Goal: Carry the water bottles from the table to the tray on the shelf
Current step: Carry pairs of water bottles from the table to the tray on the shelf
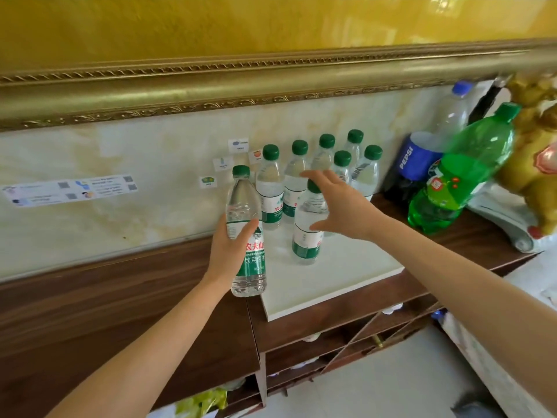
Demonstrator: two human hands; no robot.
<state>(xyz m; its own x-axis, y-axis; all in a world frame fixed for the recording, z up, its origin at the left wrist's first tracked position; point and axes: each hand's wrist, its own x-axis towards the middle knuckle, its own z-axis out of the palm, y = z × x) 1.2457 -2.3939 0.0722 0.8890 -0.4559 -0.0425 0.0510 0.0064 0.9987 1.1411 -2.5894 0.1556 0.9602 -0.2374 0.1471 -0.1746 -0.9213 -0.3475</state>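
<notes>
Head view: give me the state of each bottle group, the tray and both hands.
Left hand: gripping a bottle.
Held bottle: upright, capped, at tray's left edge.
Right hand: open, by front bottle.
Front bottle: standing on tray, capped.
Back bottles: standing, capped.
Tray: front part bare.

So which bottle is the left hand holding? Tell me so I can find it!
Find the white tray on the brown shelf. At its left edge, the left hand grips one water bottle. Its base sits lower and nearer than all the others, which stand on the tray.
</notes>
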